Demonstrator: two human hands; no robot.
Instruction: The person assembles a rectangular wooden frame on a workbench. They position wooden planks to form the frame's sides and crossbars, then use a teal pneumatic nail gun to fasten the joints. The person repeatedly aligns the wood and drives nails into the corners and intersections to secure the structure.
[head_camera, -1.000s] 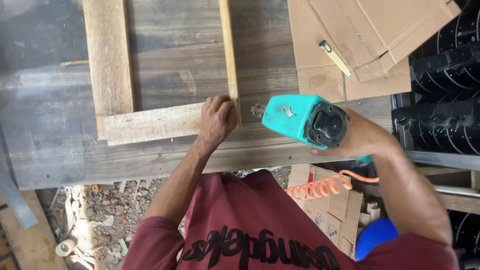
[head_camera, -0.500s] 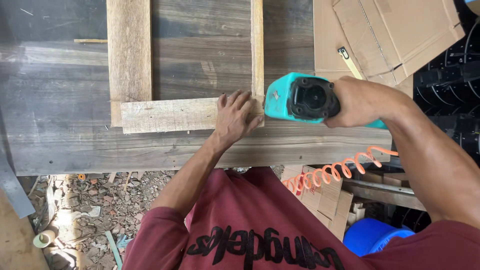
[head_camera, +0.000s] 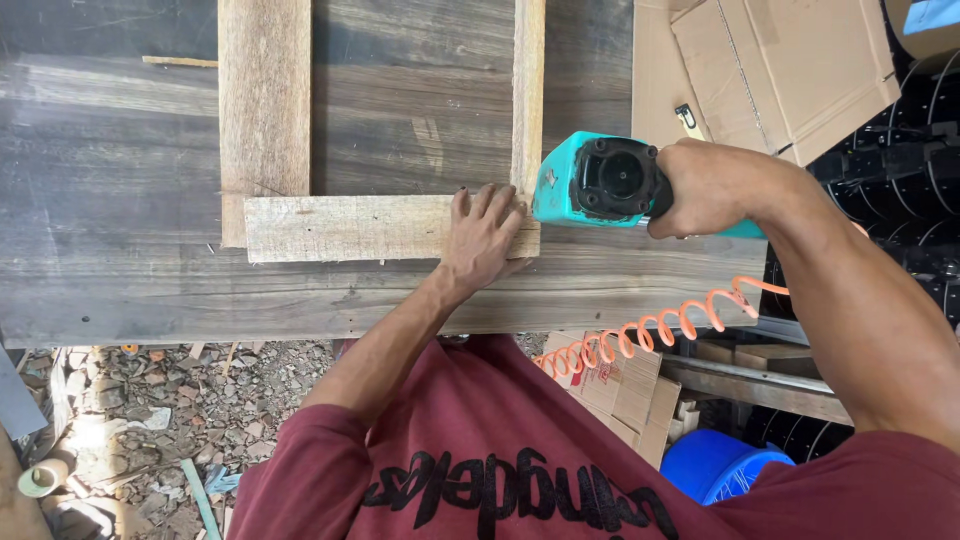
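I see the short cross plank (head_camera: 360, 228) lying flat on the dark surface (head_camera: 150, 300), its right end under the narrow upright slat (head_camera: 527, 90) and its left end against the wide board (head_camera: 264, 100). My left hand (head_camera: 487, 235) presses that right end, fingers spread flat, gripping nothing. Since a second ago the teal nail gun (head_camera: 600, 180) has come in from the right to the corner beside the plank, my right hand (head_camera: 705, 185) closed round its handle, orange coiled hose (head_camera: 650, 325) trailing; the joint looks lined up for fastening.

Weathered grey plank workbench (head_camera: 150, 290), pale wooden slats (head_camera: 350, 228) lying flat, cardboard (head_camera: 770, 70)
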